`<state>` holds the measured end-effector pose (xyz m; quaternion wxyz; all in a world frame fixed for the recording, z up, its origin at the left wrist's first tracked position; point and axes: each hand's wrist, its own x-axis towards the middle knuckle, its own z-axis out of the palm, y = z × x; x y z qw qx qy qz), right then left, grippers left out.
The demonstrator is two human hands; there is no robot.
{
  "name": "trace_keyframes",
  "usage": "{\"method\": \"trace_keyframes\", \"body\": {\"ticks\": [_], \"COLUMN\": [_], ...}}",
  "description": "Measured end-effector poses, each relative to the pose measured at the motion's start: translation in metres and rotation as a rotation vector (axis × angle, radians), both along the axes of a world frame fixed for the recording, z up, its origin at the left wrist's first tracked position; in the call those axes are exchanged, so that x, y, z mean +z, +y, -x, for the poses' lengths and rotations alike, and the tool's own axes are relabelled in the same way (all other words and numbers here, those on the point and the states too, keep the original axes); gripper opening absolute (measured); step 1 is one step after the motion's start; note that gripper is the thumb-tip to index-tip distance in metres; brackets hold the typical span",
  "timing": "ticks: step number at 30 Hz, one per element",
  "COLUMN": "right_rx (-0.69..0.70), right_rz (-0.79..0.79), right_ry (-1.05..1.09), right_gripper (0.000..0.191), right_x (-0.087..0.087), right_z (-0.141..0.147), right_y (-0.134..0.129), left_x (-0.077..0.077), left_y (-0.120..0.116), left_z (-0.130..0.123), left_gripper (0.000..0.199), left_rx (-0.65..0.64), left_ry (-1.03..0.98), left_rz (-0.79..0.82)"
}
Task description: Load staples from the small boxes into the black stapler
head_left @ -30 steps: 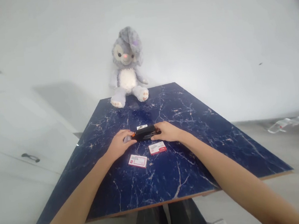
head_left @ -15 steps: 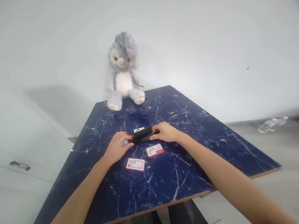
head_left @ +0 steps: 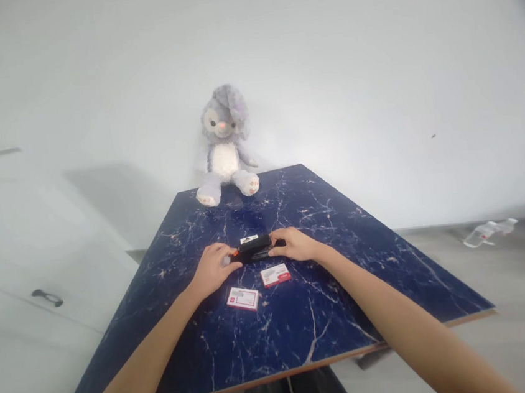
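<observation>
1. In the head view, a black stapler-like tool (head_left: 255,249) is held between both hands. It is seen as long and slim, dark nearly throughout, with a small orange part shown at the left hand's end. It is tilted slightly, its right-hand end being set a little farther back. Whether it is lifted or rested on the table cannot be told.
2. In the same view, the tool's orange end is gripped by the left hand (head_left: 213,267), with the fingers placed behind and the thumb in front. The other end is pinched narrowly by the right hand (head_left: 292,244), its thumb laid along the near side.
3. One tool, two red-and-white boxes and one white printed piece (head_left: 249,240) are counted around the grip. The white piece is partly hidden just behind the tool.
4. The boxes are laid flat on the near side of the grip. One box (head_left: 275,275) is placed just in front of the tool; the second box (head_left: 242,299) is set nearer the person and farther left, apart from the first. What is contained in either cannot be seen.
5. All these are supported by a blue marbled table (head_left: 352,243). One grey plush toy (head_left: 224,160) is seated well beyond the grip, at the far edge.
</observation>
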<state>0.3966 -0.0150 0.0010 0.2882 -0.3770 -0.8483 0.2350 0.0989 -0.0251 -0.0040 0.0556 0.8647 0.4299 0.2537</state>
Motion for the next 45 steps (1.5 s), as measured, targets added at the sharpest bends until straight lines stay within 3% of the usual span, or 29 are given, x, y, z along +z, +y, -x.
{"method": "trace_keyframes", "body": {"ticks": [3, 5, 9, 10, 12, 14, 17, 19, 24, 27, 31, 38, 45], "right_rx": [0.028, -0.012, -0.387, -0.405, -0.342, -0.272, -0.17, -0.128, -0.147, -0.158, -0.167, -0.158, -0.15], "right_rz": [-0.01, -0.046, -0.098, -0.074, -0.047, -0.083, -0.169, -0.192, -0.097, -0.093, -0.085, -0.081, -0.421], "right_ry": [-0.034, -0.048, 0.067, 0.082, 0.062, 0.038, -0.032, -0.09, -0.156, -0.153, -0.118, -0.123, -0.008], "right_gripper": [0.015, 0.015, 0.022, 0.022, 0.02, 0.018, 0.043, 0.047, 0.015, 0.015, 0.013, 0.014, 0.013], "right_x": [0.001, 0.003, 0.011, 0.012, 0.011, 0.006, -0.002, -0.005, -0.002, 0.002, 0.0, -0.002, 0.013], "right_z": [-0.011, -0.034, -0.089, -0.094, -0.086, -0.06, -0.02, -0.007, -0.017, -0.023, -0.021, -0.023, -0.012], "right_y": [0.001, 0.003, 0.007, 0.007, 0.007, 0.005, -0.001, -0.005, -0.006, -0.005, -0.005, -0.004, -0.02], "left_x": [0.0, -0.001, -0.003, -0.003, -0.004, -0.003, -0.001, 0.0, 0.001, 0.006, 0.009, -0.001, -0.003], "left_y": [0.001, 0.002, 0.008, 0.009, 0.012, 0.012, 0.009, 0.005, -0.006, -0.007, 0.0, 0.016, 0.003], "left_z": [0.003, 0.011, 0.031, 0.035, 0.039, 0.038, 0.034, 0.03, 0.016, 0.015, 0.024, 0.019, 0.012], "left_gripper": [0.028, 0.029, 0.033, 0.033, 0.034, 0.034, 0.033, 0.033, 0.036, 0.034, 0.037, 0.046, 0.045], "left_rx": [0.026, 0.056, 0.166, 0.18, 0.179, 0.16, 0.123, 0.099, 0.06, 0.074, 0.204, 0.175, 0.125], "left_ry": [-0.003, -0.011, -0.034, -0.041, -0.061, -0.077, -0.06, -0.042, -0.061, -0.15, -0.264, -0.079, -0.083], "left_rz": [0.006, 0.013, 0.039, 0.045, 0.058, 0.069, 0.082, 0.091, 0.125, 0.098, 0.034, 0.147, 0.192]}}
